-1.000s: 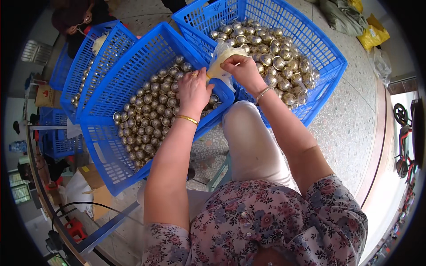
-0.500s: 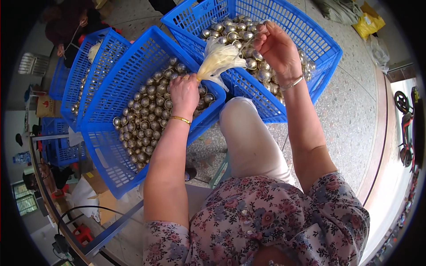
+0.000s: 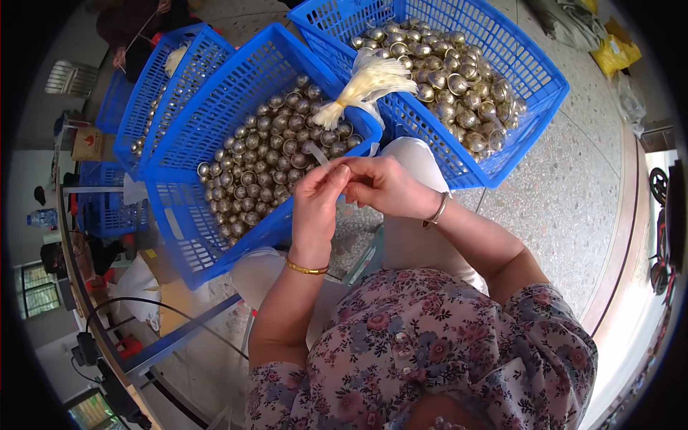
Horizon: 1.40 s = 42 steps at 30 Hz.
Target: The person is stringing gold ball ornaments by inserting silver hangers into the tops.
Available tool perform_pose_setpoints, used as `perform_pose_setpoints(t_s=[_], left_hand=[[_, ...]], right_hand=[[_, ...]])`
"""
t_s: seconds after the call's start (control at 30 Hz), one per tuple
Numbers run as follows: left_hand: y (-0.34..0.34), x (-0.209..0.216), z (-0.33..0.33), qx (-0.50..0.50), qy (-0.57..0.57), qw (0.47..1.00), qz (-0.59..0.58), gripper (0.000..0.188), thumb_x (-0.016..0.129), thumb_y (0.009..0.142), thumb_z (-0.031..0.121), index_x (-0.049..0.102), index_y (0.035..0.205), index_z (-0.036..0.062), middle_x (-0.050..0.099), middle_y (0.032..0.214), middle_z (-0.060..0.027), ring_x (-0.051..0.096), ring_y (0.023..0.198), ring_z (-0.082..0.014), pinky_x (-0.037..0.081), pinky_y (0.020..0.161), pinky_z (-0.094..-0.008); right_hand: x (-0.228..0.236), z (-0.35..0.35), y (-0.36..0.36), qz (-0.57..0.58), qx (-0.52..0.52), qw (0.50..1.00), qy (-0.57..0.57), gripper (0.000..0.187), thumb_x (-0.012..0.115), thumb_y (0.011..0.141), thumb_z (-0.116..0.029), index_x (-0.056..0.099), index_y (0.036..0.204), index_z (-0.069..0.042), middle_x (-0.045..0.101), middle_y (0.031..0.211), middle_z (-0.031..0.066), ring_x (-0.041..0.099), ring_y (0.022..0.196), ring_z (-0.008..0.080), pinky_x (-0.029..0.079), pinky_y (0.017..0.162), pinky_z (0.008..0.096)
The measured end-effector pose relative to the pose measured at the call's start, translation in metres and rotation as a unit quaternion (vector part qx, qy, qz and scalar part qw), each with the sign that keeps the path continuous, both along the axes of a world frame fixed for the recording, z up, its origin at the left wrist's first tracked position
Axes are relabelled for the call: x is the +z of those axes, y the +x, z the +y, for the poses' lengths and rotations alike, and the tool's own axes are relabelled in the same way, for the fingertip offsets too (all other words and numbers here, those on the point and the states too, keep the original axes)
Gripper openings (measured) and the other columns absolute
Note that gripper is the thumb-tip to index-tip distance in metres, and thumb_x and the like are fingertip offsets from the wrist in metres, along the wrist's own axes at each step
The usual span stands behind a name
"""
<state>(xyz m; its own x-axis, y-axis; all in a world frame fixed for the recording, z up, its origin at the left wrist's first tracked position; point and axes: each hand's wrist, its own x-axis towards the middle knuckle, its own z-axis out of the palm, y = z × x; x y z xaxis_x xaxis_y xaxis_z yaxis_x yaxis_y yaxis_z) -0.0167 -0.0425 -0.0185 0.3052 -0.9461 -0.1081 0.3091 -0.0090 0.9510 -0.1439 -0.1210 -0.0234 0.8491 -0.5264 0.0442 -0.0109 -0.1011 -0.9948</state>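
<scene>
My left hand (image 3: pixel 317 204) and my right hand (image 3: pixel 395 188) meet above the near edge of the left crate, fingertips pinched together. A narrow translucent strip (image 3: pixel 316 153) sticks up from between their fingers; its lower part is hidden. Just beyond, a tied bundle of pale yellowish-white strips (image 3: pixel 365 82) rests across the neighbouring edges of the two crates. Small silvery-gold metallic balls (image 3: pixel 261 161), some showing ringed rims, fill much of the left blue crate (image 3: pixel 168 190). Larger balls of the same look (image 3: pixel 469 93) lie in the right blue crate (image 3: pixel 534 136).
More blue crates (image 3: pixel 129 107) stand at the far left, near another person's hand (image 3: pixel 120 59) holding a thin stick. A metal frame bar (image 3: pixel 183 335) runs at lower left beside a black cable (image 3: pixel 143 299). A yellow bag (image 3: pixel 618 54) lies at far right.
My left hand has let go of the pale bundle, which now lies on the crate edges. My right hand has come down and left from over the right crate to meet the left.
</scene>
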Motion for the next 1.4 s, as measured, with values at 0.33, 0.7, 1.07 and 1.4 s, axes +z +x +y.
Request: perform_pose_setpoints(t_s=[0.33, 0.7, 1.07, 1.4], left_hand=[[0.012, 0.019, 0.056, 0.156, -0.031, 0.986, -0.04, 0.025, 0.049, 0.093, 0.017, 0.062, 0.1, -0.003, 0.064, 0.092, -0.0081, 0.058, 0.089, -0.0132, 0.044, 0.08, -0.0258], [0.009, 0.015, 0.061, 0.188, -0.03, 0.973, -0.128, 0.02, 0.051, 0.092, 0.012, 0.063, 0.1, -0.002, 0.06, 0.101, -0.0074, 0.055, 0.089, -0.0109, 0.043, 0.075, -0.0223], [0.007, 0.014, 0.054, 0.144, -0.092, 0.965, -0.198, 0.019, 0.054, 0.089, 0.007, 0.061, 0.105, -0.0024, 0.053, 0.116, -0.0088, 0.054, 0.098, -0.0127, 0.046, 0.083, -0.0252], [0.015, 0.015, 0.066, 0.127, -0.063, 0.979, -0.144, 0.015, 0.061, 0.08, -0.004, 0.06, 0.096, -0.0044, 0.057, 0.096, -0.0048, 0.054, 0.082, -0.0079, 0.044, 0.069, -0.0197]], right_hand=[[0.004, 0.034, 0.004, -0.004, 0.07, 0.987, 0.146, 0.006, 0.055, 0.085, -0.003, 0.058, 0.088, 0.0, 0.06, 0.074, 0.0021, 0.056, 0.065, 0.0063, 0.047, 0.058, 0.0212], [0.022, 0.028, 0.009, -0.009, -0.007, 0.999, 0.05, 0.033, 0.062, 0.083, -0.004, 0.052, 0.115, -0.001, 0.06, 0.09, 0.0028, 0.054, 0.072, 0.0052, 0.046, 0.063, 0.0204], [0.021, 0.027, 0.022, -0.074, 0.035, 0.97, 0.23, 0.011, 0.061, 0.085, -0.009, 0.064, 0.092, -0.001, 0.061, 0.078, -0.0004, 0.051, 0.063, 0.0034, 0.043, 0.055, 0.0185], [0.02, 0.025, 0.017, -0.079, 0.01, 0.984, 0.157, 0.006, 0.062, 0.084, -0.005, 0.065, 0.088, -0.002, 0.057, 0.071, -0.005, 0.046, 0.063, -0.0007, 0.038, 0.053, 0.0163]])
